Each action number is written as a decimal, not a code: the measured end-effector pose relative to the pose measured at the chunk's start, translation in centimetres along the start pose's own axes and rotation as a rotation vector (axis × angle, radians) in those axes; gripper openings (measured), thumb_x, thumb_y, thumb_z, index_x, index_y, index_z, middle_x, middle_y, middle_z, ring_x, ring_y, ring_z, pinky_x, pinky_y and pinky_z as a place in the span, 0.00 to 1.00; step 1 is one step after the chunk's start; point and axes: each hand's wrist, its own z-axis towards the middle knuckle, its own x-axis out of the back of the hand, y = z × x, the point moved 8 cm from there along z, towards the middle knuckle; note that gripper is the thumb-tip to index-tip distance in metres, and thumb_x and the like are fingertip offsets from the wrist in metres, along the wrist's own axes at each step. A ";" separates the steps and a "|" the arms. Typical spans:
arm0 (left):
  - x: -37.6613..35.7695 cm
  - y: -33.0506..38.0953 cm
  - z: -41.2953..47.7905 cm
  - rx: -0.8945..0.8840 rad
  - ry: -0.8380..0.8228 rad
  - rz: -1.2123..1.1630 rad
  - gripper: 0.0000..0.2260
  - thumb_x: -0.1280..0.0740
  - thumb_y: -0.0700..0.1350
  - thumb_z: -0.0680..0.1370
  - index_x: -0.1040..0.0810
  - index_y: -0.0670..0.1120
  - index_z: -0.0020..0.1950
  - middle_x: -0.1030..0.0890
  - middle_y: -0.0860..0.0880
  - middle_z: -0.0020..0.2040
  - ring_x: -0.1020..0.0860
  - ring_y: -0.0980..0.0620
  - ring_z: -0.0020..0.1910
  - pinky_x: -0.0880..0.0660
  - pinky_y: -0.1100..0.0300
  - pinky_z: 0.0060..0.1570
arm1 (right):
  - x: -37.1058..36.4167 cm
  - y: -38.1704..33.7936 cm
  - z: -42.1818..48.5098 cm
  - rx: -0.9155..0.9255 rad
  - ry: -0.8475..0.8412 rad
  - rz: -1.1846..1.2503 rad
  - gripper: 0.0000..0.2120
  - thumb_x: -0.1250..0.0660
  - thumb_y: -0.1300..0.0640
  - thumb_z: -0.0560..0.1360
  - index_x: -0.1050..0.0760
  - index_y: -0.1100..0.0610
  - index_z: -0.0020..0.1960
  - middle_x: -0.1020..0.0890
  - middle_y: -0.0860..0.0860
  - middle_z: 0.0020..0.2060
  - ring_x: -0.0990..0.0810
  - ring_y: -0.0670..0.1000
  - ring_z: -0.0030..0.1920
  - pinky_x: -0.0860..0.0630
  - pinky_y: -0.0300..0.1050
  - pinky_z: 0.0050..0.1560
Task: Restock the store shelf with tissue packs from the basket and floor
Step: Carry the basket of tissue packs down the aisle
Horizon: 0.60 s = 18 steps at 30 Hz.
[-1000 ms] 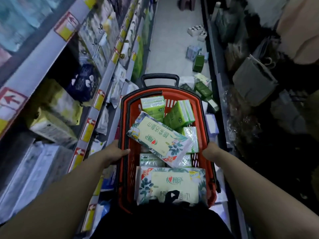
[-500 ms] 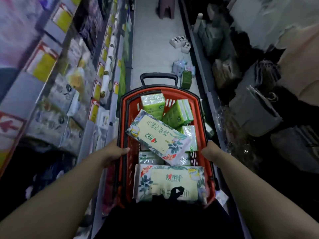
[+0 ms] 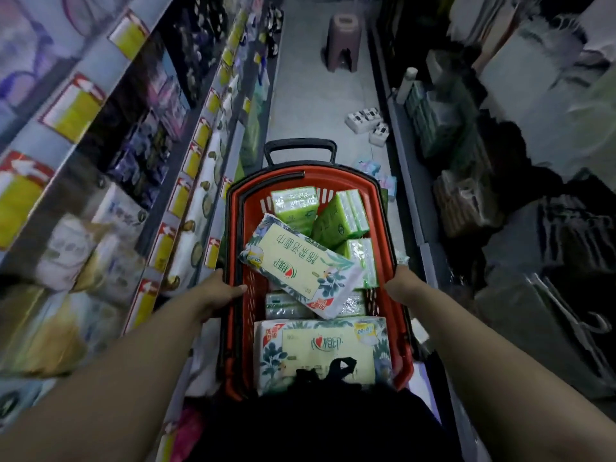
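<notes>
Carefully: a loaded basket [image 3: 235, 228] held by both side rims in a tight aisle.
At the sides, the left hand [image 3: 223, 291] curls over the left rim and the right hand [image 3: 401, 283] clasps the right rim, fingers hidden. If the basket tips, the slanted floral tissue pack [image 3: 300, 265], loose across the green packs [image 3: 295, 203], could slide out. Stray packs [image 3: 363, 120] on the floor [image 3: 316, 105] ahead might catch a foot. The packs look soft and glossy-wrapped, piled unevenly inside; the shelf [image 3: 196, 135] runs along the left.
</notes>
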 end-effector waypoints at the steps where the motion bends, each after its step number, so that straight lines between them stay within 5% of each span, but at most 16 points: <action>1: 0.1 1.6 1.4 0.004 0.019 0.007 0.38 0.32 0.44 0.78 0.53 0.44 0.80 0.41 0.40 0.77 0.32 0.38 0.70 0.29 0.51 0.61 | 1.3 -1.8 1.8 0.015 -0.022 -0.025 0.15 0.41 0.63 0.78 0.32 0.66 0.64 0.24 0.62 0.56 0.23 0.61 0.57 0.25 0.51 0.57; 3: 0.7 4.7 4.2 -0.006 0.030 -0.041 0.37 0.30 0.43 0.77 0.49 0.44 0.79 0.36 0.39 0.75 0.27 0.37 0.65 0.27 0.45 0.62 | 3.3 -4.5 5.1 0.021 -0.035 -0.064 0.15 0.41 0.62 0.80 0.33 0.67 0.64 0.26 0.63 0.59 0.25 0.58 0.55 0.27 0.49 0.57; 8: 2.0 12.5 8.9 -0.016 0.096 0.049 0.36 0.33 0.46 0.79 0.52 0.41 0.79 0.43 0.42 0.78 0.38 0.41 0.74 0.35 0.53 0.69 | 6.5 -9.2 13.3 0.008 -0.045 -0.081 0.17 0.37 0.57 0.75 0.31 0.63 0.61 0.23 0.60 0.54 0.22 0.61 0.55 0.24 0.55 0.59; 12: 3.8 18.0 14.9 -0.030 0.094 0.053 0.32 0.34 0.43 0.79 0.46 0.41 0.78 0.37 0.41 0.76 0.33 0.41 0.71 0.33 0.53 0.67 | 7.5 -14.3 19.2 -0.011 -0.076 -0.065 0.14 0.38 0.61 0.77 0.31 0.63 0.61 0.23 0.62 0.56 0.22 0.62 0.56 0.24 0.54 0.59; 15: 6.0 22.9 20.0 -0.041 0.060 0.051 0.36 0.32 0.47 0.78 0.50 0.41 0.79 0.41 0.41 0.77 0.36 0.41 0.73 0.35 0.52 0.69 | 8.4 -19.2 24.6 -0.027 -0.069 -0.014 0.17 0.37 0.65 0.77 0.29 0.68 0.65 0.23 0.64 0.61 0.24 0.63 0.61 0.26 0.50 0.57; 18: 8.8 29.3 25.6 -0.087 -0.005 0.115 0.46 0.24 0.58 0.69 0.45 0.45 0.78 0.35 0.42 0.75 0.31 0.41 0.69 0.31 0.48 0.67 | 10.2 -23.1 29.0 -0.078 -0.042 0.015 0.17 0.38 0.65 0.77 0.29 0.68 0.65 0.24 0.65 0.62 0.25 0.63 0.62 0.27 0.52 0.60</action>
